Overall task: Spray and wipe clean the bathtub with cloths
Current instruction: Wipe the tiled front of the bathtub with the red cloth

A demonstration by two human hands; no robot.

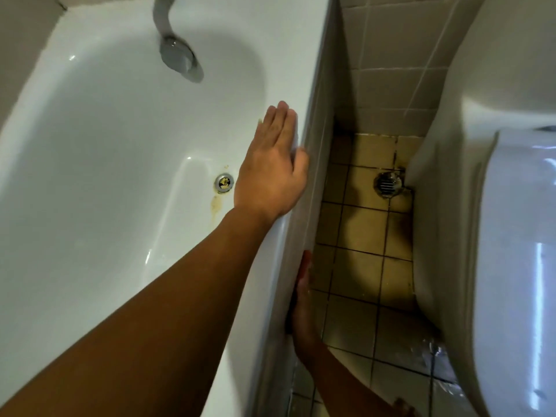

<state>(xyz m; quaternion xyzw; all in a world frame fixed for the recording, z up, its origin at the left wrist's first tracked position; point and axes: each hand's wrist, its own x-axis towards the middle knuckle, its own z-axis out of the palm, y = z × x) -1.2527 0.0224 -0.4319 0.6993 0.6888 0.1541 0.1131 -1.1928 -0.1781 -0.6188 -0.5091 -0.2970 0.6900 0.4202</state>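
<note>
The white bathtub (99, 139) fills the left of the head view. Its drain (224, 182) is rusty, with a yellow-brown stain just below it. My left hand (272, 164) lies flat on the tub's right rim, fingers straight and together, thumb over the outer edge. My right hand (302, 299) is lower, flat against the tub's outer side panel, fingers pointing up. Neither hand holds anything. No cloth or spray bottle is in view.
A grey shower head (180, 58) on its hose hangs into the far end of the tub. A white toilet (508, 236) stands at the right. Between them runs a narrow strip of yellow floor tiles (361, 251) with a round floor drain (388, 183).
</note>
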